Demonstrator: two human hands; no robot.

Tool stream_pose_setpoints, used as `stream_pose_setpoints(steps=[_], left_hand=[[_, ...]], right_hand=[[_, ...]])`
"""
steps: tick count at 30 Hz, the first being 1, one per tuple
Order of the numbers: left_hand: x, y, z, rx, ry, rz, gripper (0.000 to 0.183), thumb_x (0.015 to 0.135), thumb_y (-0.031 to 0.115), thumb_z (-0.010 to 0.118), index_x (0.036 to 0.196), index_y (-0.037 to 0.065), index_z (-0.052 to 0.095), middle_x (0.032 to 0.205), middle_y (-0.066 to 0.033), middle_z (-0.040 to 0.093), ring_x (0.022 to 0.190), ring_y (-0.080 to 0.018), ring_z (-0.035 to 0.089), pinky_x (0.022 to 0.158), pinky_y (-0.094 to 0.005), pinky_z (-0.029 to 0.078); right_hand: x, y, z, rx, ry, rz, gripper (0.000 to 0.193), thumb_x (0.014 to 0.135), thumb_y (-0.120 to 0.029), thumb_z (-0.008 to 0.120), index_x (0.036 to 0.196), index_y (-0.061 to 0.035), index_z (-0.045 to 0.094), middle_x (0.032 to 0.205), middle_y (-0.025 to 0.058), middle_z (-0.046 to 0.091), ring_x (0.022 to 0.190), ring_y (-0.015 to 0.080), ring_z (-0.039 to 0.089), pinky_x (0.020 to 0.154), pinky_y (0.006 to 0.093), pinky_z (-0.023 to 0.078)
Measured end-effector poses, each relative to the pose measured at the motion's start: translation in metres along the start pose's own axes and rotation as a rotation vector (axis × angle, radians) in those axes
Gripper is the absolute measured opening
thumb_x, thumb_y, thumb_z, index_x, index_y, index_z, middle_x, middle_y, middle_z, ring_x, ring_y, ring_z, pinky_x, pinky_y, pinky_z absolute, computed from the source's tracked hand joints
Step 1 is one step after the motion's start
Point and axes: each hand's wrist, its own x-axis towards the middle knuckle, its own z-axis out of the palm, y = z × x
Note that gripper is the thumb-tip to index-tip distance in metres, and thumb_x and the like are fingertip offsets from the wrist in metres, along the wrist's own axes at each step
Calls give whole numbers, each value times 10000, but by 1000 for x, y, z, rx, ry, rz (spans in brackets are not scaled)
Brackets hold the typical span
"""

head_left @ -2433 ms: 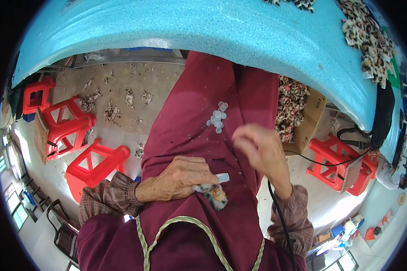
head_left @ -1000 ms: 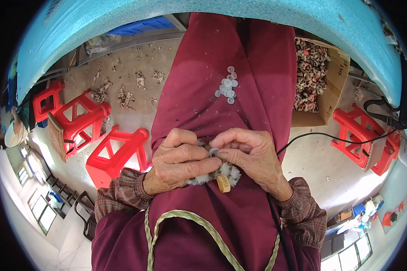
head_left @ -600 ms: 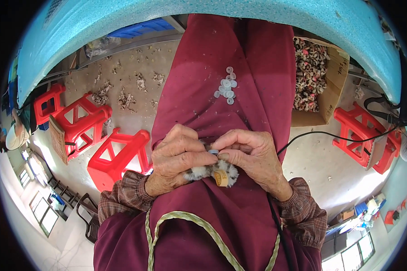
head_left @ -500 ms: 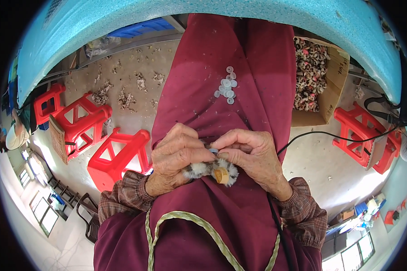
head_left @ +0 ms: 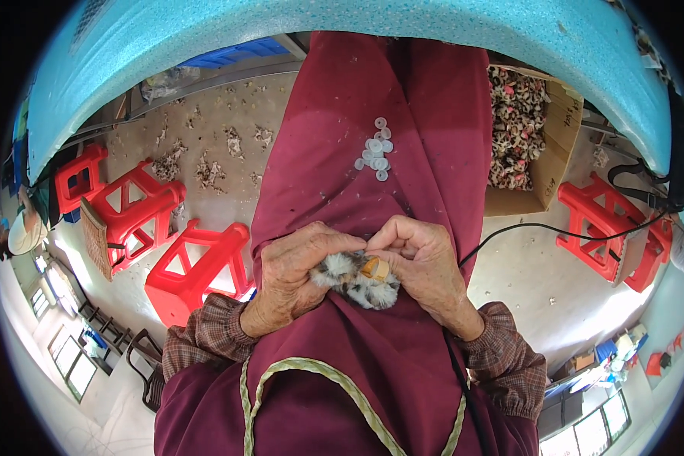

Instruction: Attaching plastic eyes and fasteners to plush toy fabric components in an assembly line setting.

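My left hand (head_left: 298, 262) is closed around a small grey-and-white furry piece (head_left: 368, 294), perhaps part of a plush toy, above my lap. A yellow-tan tag (head_left: 377, 269) shows on its upper side. With thumb and fingers pressed together, my right hand (head_left: 425, 262) pinches at the top edge of the piece, right by the tag. Whatever lies between those fingertips is hidden. Farther up my lap, several translucent plastic discs (head_left: 377, 158) with raised centres lie in a loose cluster on the dark red apron (head_left: 319, 163).
A blue table edge (head_left: 357, 15) curves across the far side. An open cardboard box (head_left: 558, 144) of small furry pieces stands right of my legs. Red stools (head_left: 197, 266) stand at both sides. Scraps (head_left: 210, 173) litter the floor; a black cable (head_left: 536, 223) runs at right.
The furry piece has turned and risen between my hands, so its tag sits higher. A translucent disc that showed between my fingertips is now out of sight.
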Motion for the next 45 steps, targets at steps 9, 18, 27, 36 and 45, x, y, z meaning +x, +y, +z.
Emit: stream_pose_setpoints(steps=[9, 18, 27, 36, 45], left_hand=[[1, -3, 6, 72, -59, 22, 304, 702, -7, 664, 1000, 13, 611, 825, -109, 599, 697, -237, 604, 610, -306, 488], [7, -4, 5, 110, -207, 51, 390, 623, -76, 594, 1009, -22, 580, 810, -122, 563, 689, -272, 580, 599, -346, 481], [6, -14, 8, 69, -262, 36, 313, 704, 53, 683, 986, -12, 562, 789, -123, 533, 697, -279, 570, 600, -353, 461], [5, -13, 4, -68, -251, -150, 309, 749, 111, 690, 1014, 12, 567, 792, -106, 535, 693, -255, 563, 607, -328, 450], [3, -13, 10, -86, -193, -138, 302, 759, 112, 688, 1018, 15, 568, 803, -103, 546, 721, -254, 578, 616, -329, 457]], right_hand=[[-19, -7, -7, 202, -133, 103, 236, 795, 14, 690, 990, 28, 557, 941, 60, 615, 829, 80, 601, 754, 219, 510], [-16, 2, -10, 41, -75, 138, 216, 758, 7, 726, 909, 31, 573, 790, 29, 626, 739, 68, 605, 644, 204, 508], [-14, -5, -10, -63, -64, 189, 218, 762, -26, 733, 908, 17, 578, 839, 36, 632, 787, 71, 600, 679, 212, 508], [-10, -3, -10, -3, -56, 190, 263, 759, -61, 752, 940, 13, 576, 842, -1, 588, 793, 42, 549, 690, 192, 461], [-11, -6, -11, -88, -36, 123, 224, 765, 7, 722, 929, 10, 568, 848, 24, 619, 767, 62, 594, 655, 195, 491]])
